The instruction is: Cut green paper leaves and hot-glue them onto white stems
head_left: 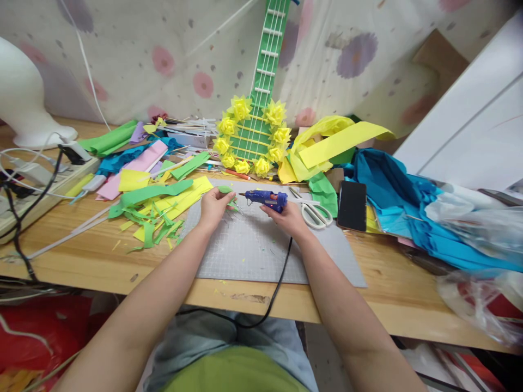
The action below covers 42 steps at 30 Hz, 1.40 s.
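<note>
My right hand (289,219) is wrapped round a blue hot glue gun (265,199), whose nozzle points left. A white glue stick (304,201) sticks out of its back end, and a black cord hangs below. Just left of the nozzle, my left hand (215,209) pinches a small green paper piece (224,189); its exact shape is partly hidden by the fingers. Both hands are above a grey cutting mat (261,256). White-handled scissors (316,215) lie on the mat beside my right hand.
Green and yellow paper scraps (157,212) cover the table's left side. A green paper guitar with yellow flowers (249,136) leans against the back curtain. To the right lie a black phone (352,206) and blue crepe paper (379,185). A power strip (44,190) sits far left.
</note>
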{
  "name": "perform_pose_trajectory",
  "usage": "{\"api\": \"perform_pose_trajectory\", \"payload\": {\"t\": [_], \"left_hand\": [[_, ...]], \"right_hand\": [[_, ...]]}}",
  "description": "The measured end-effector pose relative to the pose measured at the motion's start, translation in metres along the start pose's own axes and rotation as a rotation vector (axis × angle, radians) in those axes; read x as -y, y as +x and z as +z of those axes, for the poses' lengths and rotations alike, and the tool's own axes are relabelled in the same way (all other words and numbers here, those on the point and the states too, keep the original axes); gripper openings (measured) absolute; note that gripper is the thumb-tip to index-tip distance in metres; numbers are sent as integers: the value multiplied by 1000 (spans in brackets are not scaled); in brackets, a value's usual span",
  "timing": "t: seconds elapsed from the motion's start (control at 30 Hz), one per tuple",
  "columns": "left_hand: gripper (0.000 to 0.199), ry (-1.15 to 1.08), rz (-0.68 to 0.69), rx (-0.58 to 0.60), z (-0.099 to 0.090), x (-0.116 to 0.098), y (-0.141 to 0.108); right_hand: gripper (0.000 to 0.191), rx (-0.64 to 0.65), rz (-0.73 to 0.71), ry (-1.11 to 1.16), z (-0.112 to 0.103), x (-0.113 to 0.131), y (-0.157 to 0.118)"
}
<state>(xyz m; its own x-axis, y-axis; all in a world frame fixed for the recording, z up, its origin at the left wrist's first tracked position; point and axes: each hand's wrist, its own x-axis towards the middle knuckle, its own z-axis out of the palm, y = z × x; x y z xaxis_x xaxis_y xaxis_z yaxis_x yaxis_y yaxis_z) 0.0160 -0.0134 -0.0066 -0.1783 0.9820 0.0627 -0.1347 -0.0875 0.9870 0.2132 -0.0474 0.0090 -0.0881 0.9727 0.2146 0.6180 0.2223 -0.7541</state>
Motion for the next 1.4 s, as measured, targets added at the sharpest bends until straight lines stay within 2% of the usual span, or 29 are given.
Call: {"api": "perform_pose_trajectory", "payload": {"t": [0.53,1.0,1.2,1.4], "left_hand": [[24,72,48,30,-1,3,0],[24,37,26,-13,0,-1,0],[30,-91,-59,-51,0,-3,0],[23,-267,-235,-97,-2,-10,2]], "right_hand": [[46,-40,-14,-28,2,-5,1],[45,5,-22,-79,0,-3,1],[45,22,-13,-96,1,-5,1],[47,46,118,129,0,-10,2]]}}
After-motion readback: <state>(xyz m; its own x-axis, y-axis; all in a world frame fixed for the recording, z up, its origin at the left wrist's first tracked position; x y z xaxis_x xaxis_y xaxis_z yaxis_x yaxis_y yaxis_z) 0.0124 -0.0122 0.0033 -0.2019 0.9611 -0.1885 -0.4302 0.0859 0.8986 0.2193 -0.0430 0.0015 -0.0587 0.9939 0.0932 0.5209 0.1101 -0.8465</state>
